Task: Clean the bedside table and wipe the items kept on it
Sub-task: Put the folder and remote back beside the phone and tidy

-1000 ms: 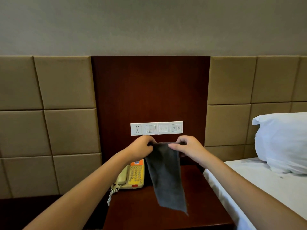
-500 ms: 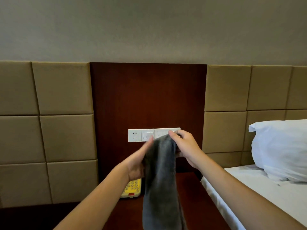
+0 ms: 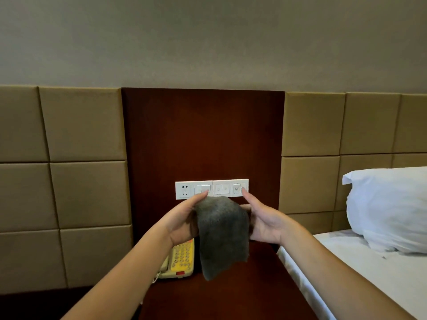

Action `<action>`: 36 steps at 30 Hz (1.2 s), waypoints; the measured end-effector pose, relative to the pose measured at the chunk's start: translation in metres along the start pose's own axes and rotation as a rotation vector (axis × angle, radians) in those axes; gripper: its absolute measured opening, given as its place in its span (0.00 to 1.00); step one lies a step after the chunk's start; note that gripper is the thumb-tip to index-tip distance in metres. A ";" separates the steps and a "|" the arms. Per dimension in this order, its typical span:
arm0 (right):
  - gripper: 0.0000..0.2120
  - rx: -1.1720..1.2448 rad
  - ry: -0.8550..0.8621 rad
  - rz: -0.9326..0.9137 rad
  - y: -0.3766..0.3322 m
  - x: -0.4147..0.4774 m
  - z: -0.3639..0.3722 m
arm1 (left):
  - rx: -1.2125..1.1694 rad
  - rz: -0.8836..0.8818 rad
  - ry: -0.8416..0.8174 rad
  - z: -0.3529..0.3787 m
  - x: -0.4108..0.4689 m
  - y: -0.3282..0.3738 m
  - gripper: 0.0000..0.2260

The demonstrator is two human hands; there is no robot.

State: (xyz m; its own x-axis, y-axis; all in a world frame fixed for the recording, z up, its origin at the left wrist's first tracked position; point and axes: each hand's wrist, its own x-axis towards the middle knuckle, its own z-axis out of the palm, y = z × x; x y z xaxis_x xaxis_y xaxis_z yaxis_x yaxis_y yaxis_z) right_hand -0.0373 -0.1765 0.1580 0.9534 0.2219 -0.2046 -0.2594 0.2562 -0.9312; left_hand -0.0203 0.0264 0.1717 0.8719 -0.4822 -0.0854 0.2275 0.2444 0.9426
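Plainly the cloth [image 3: 221, 234] is the thing to reckon with here: it looks light, soft and limp, with no stiffness of its own, so it will probably sag wherever it is not held up. The best hold is likely along its top fold, where it is bunched thick enough to pinch, and it would need wadding into the palm before any wiping. It seems neither slippery nor breakable.

It is dark grey with a fuzzy, towel-like nap. It is draped double between the two hands, and its loose end hangs down in front of the bedside table [image 3: 254, 285], just beside the yellow telephone [image 3: 181, 259].

The left hand [image 3: 182, 224] holds the cloth's left edge, thumb laid along the top and fingers hidden beneath. The right hand [image 3: 263, 222] has its fingers tucked behind the right edge with the thumb lifted clear, so whether it truly pinches the cloth I cannot tell.

Both hands hang just below the white switch panel [image 3: 211, 189].
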 end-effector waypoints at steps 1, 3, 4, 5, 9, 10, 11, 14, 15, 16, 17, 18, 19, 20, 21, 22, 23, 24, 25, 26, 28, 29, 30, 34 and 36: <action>0.39 0.005 -0.030 -0.038 -0.002 -0.001 0.001 | -0.010 -0.012 -0.001 -0.001 0.000 0.002 0.13; 0.40 -0.054 -0.067 -0.089 -0.004 -0.001 0.001 | -0.008 -0.057 0.005 -0.004 0.001 0.004 0.12; 0.34 -0.113 -0.057 -0.105 -0.004 -0.001 0.002 | 0.015 -0.089 0.024 -0.007 0.003 0.005 0.12; 0.26 -0.174 -0.014 -0.120 -0.005 -0.001 0.004 | 0.049 -0.132 0.058 -0.010 0.005 0.006 0.11; 0.13 -0.280 0.303 -0.228 -0.004 0.006 0.014 | 0.156 -0.263 0.154 -0.018 0.011 0.003 0.12; 0.13 -0.269 0.383 -0.269 -0.003 0.008 0.017 | 0.154 -0.260 0.155 -0.016 0.011 0.001 0.11; 0.14 -0.251 0.441 -0.305 -0.002 0.010 0.019 | 0.134 -0.252 0.155 -0.014 0.010 0.000 0.12; 0.18 -0.164 0.376 -0.325 -0.003 0.007 0.022 | 0.130 -0.134 0.126 -0.013 0.012 -0.004 0.25; 0.21 -0.174 0.306 -0.307 -0.004 0.004 0.022 | 0.175 -0.087 0.115 -0.013 0.013 -0.005 0.33; 0.24 -0.220 0.249 -0.289 -0.005 0.002 0.021 | 0.236 -0.051 0.100 -0.013 0.014 -0.004 0.39; 0.26 -0.307 0.221 -0.283 -0.005 0.001 0.021 | 0.293 -0.023 0.084 -0.010 0.014 -0.003 0.40; 0.26 -0.426 0.225 -0.296 -0.005 0.001 0.021 | 0.350 0.003 0.074 -0.008 0.016 -0.003 0.39; 0.25 -0.566 0.255 -0.324 -0.005 0.002 0.021 | 0.416 0.032 0.076 -0.006 0.018 -0.003 0.37; 0.24 -0.711 0.304 -0.357 -0.004 0.003 0.022 | 0.498 0.061 0.094 -0.005 0.020 -0.002 0.34; 0.21 -0.836 0.357 -0.393 -0.004 0.004 0.022 | 0.587 0.091 0.125 -0.005 0.022 -0.002 0.30; 0.19 -0.937 0.406 -0.431 -0.004 0.005 0.021 | 0.677 0.121 0.158 -0.004 0.022 -0.001 0.25; 0.17 -1.017 0.454 -0.474 -0.003 0.007 0.020 | 0.750 0.147 0.186 -0.005 0.023 0.000 0.19; 0.14 -1.069 0.496 -0.515 -0.003 0.007 0.019 | 0.803 0.171 0.203 -0.006 0.023 0.001 0.14; 0.12 -1.098 0.532 -0.554 -0.002 0.007 0.019 | 0.840 0.194 0.218 -0.007 0.024 0.002 0.11; 0.10 -1.112 0.565 -0.590 -0.001 0.007 0.019 | 0.863 0.216 0.233 -0.008 0.024 0.002 0.10; 0.10 -1.097 0.616 -0.636 0.001 0.008 0.020 | 0.858 0.250 0.279 -0.010 0.027 0.000 0.08; 0.12 -1.079 0.642 -0.642 0.002 0.009 0.020 | 0.828 0.260 0.308 -0.011 0.029 -0.002 0.07; 0.13 -1.061 0.663 -0.624 0.002 0.009 0.021 | 0.774 0.263 0.336 -0.013 0.031 -0.003 0.07; 0.18 -0.670 0.493 -0.387 -0.006 0.011 0.023 | 0.392 0.181 0.407 -0.021 0.035 -0.002 0.09; 0.20 -0.692 0.431 -0.336 -0.008 0.008 0.025 | 0.266 0.136 0.426 -0.023 0.031 0.001 0.06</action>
State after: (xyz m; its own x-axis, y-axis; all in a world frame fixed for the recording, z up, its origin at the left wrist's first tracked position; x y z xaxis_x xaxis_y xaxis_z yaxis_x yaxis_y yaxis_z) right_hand -0.0312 -0.1536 0.1715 0.9740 -0.1725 0.1467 0.0634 -0.4142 -0.9080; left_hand 0.0172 0.0306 0.1627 0.9977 -0.0619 -0.0276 0.0296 0.0316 0.9991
